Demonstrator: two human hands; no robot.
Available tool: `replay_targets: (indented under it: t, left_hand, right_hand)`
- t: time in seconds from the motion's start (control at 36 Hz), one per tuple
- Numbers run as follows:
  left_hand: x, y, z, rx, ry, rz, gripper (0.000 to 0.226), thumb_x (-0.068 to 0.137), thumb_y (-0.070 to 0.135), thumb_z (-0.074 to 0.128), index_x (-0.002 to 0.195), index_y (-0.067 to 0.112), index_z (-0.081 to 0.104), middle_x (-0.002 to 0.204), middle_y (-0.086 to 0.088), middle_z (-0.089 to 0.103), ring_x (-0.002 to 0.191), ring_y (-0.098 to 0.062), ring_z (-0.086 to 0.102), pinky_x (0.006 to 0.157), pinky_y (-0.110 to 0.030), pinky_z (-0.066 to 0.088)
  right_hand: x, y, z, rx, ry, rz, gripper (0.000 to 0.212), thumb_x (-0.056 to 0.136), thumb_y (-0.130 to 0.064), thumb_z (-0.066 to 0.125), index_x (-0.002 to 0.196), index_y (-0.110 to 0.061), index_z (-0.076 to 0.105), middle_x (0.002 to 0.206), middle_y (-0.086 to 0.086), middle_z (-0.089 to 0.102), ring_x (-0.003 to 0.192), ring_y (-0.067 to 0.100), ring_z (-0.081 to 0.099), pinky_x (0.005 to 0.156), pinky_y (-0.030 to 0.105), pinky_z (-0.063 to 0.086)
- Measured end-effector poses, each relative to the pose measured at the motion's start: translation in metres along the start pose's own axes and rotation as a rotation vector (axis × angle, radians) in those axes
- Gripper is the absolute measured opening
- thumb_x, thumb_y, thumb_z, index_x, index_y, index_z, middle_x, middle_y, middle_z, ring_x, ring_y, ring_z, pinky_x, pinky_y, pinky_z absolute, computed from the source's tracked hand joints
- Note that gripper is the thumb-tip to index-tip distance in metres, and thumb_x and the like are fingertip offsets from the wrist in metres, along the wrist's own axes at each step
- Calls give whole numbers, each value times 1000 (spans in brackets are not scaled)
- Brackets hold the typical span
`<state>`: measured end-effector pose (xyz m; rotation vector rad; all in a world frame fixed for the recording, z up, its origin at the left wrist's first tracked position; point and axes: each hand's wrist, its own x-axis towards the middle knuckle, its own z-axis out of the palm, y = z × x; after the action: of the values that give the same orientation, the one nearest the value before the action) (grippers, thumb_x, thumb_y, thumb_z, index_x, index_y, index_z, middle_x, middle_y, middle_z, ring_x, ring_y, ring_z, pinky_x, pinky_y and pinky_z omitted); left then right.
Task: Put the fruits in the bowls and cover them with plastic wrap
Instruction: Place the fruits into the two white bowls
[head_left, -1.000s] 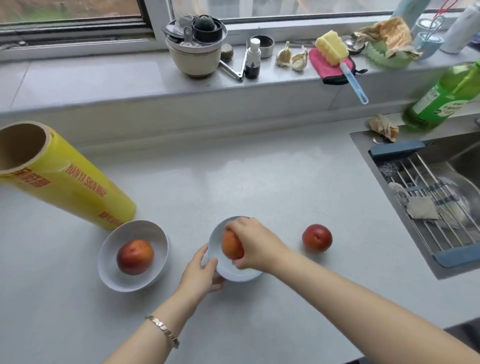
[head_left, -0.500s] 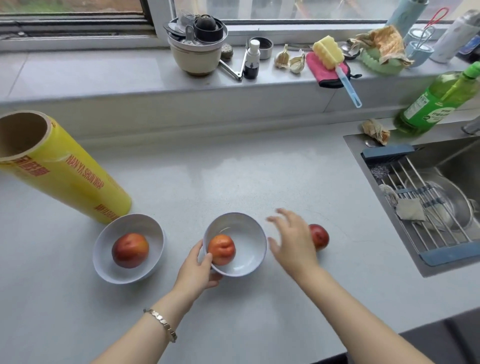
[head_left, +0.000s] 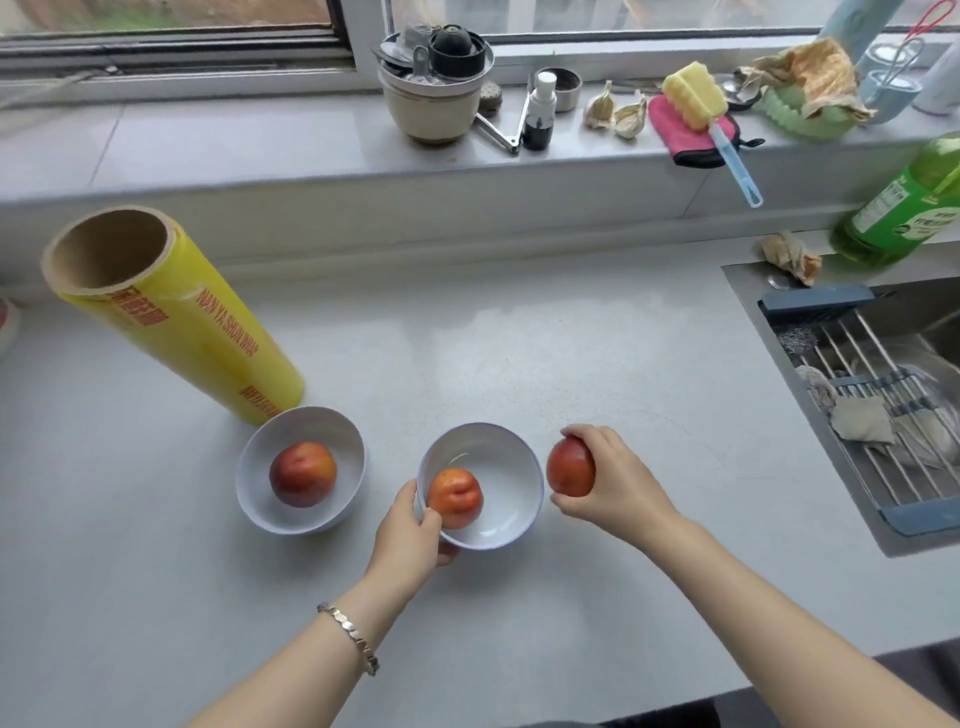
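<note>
The right hand curls fingers and thumb around a red peach, holding it just right of the middle white bowl. The left hand pinches that bowl's near rim, thumb inside beside an orange peach. Another bowl to the left holds a third peach, touching the yellow plastic wrap roll on the grey countertop.

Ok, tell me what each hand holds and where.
Right hand grips the loose fruit round its right side; left hand pinches the middle bowl at its near-left rim.
</note>
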<state>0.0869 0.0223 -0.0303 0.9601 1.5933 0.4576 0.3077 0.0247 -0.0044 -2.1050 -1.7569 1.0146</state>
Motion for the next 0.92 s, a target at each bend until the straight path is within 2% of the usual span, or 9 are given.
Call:
replay_targets:
  t: [0.11, 0.17, 0.25, 0.33, 0.44, 0.53, 0.67, 0.81, 0.92]
  left_hand:
    - [-10, -13, -12, 46, 46, -28, 32, 92, 5, 39, 117, 23, 47, 96, -10, 64, 82, -29, 66, 63, -35, 58]
    - [-15, -17, -19, 267, 68, 52, 38, 91, 11, 41, 129, 20, 43, 103, -7, 63, 89, -28, 63, 78, -40, 55]
    - [-19, -14, -24, 758, 166, 342, 60, 89, 14, 53, 143, 10, 28, 139, -13, 39, 127, -31, 43, 104, -34, 35]
    - [-9, -4, -21, 1011, 155, 660, 70, 73, 21, 73, 134, 5, 44, 141, -14, 44, 129, -29, 45, 105, -38, 37]
    - [6, 1, -16, 1211, -38, 519, 67, 84, 38, 54, 142, 19, 27, 146, 3, 33, 135, -17, 30, 109, -36, 21]
    - [10, 0, -15, 1149, -36, 504, 49, 79, 35, 60, 122, 19, 44, 125, 2, 50, 116, -20, 47, 96, -32, 31]
    - [16, -11, -18, 912, -33, 514, 29, 72, 24, 62, 97, 14, 52, 104, -2, 56, 97, -23, 51, 81, -27, 34]
    - [17, -13, -20, 836, -51, 501, 30, 71, 24, 66, 98, 15, 54, 102, -1, 58, 98, -22, 53, 84, -28, 39]
    - [13, -11, -25, 817, -99, 473, 45, 74, 20, 67, 115, 11, 52, 119, -3, 54, 113, -22, 49, 97, -29, 36]
  right_hand:
    - [-5, -39, 12, -80, -134, -211, 63, 67, -27, 70, 124, -30, 43, 124, -10, 43, 105, 16, 54, 84, 26, 47]
    - [-4, -49, 21, -151, -167, -251, 62, 68, -25, 68, 125, -29, 43, 126, -6, 39, 101, 21, 55, 78, 27, 48]
    - [1, -56, 32, -297, -174, -300, 61, 71, -22, 64, 127, -26, 41, 126, 0, 36, 103, 25, 52, 74, 27, 46]
    - [6, -59, 37, -379, -172, -333, 60, 73, -17, 61, 129, -24, 40, 127, 0, 38, 107, 24, 45, 75, 31, 47]
    - [11, -65, 42, -489, -194, -379, 57, 74, -14, 59, 128, -23, 41, 126, -1, 41, 113, 22, 40, 75, 30, 47]
    - [17, -67, 49, -629, -221, -455, 53, 75, -14, 60, 125, -21, 44, 124, 1, 45, 114, 23, 41, 80, 31, 42]
    - [26, -75, 61, -784, -274, -469, 44, 80, -18, 57, 123, -18, 46, 122, 2, 49, 117, 22, 45, 91, 31, 31]
    - [27, -81, 71, -794, -293, -438, 39, 84, -17, 53, 122, -13, 46, 125, 5, 48, 119, 24, 43, 97, 32, 27]
    - [20, -72, 63, -642, -299, -404, 66, 84, -16, 54, 143, -17, 24, 153, 4, 16, 141, 21, 16, 110, 31, 16]
